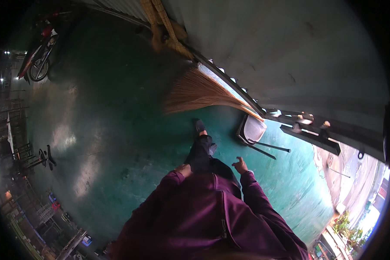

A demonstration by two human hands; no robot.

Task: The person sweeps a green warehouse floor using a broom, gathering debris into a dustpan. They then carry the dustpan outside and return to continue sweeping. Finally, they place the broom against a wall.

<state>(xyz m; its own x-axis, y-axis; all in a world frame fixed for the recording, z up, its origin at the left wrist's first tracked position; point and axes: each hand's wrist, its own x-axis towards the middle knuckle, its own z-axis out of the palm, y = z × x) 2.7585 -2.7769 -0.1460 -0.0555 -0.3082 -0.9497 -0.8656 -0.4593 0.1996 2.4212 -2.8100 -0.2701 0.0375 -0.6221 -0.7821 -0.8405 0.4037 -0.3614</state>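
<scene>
My left hand point(184, 170) hangs against my dark trousers, its fingers mostly hidden by the thigh and the dim light. On the other side, my right hand point(241, 166) is held out with nothing in it, the fingers apart. Ahead of both, a wide brown straw broom point(199, 92) rests against the wall's foot, its bristles fanned to the left. Closer to my right hand stands a low grey-topped thing point(252, 129) with dark rods sticking out, perhaps a small stool or a dustpan. Neither hand touches these things.
A grey metal wall point(286, 47) rises at the front right, with a dark frame bar point(310, 139) along its bottom. Tan poles point(162, 26) lean near the top. A motorbike point(40, 65) stands far left on the green floor point(117, 125). Racks and clutter line the left side; plants point(349, 229) show lower right.
</scene>
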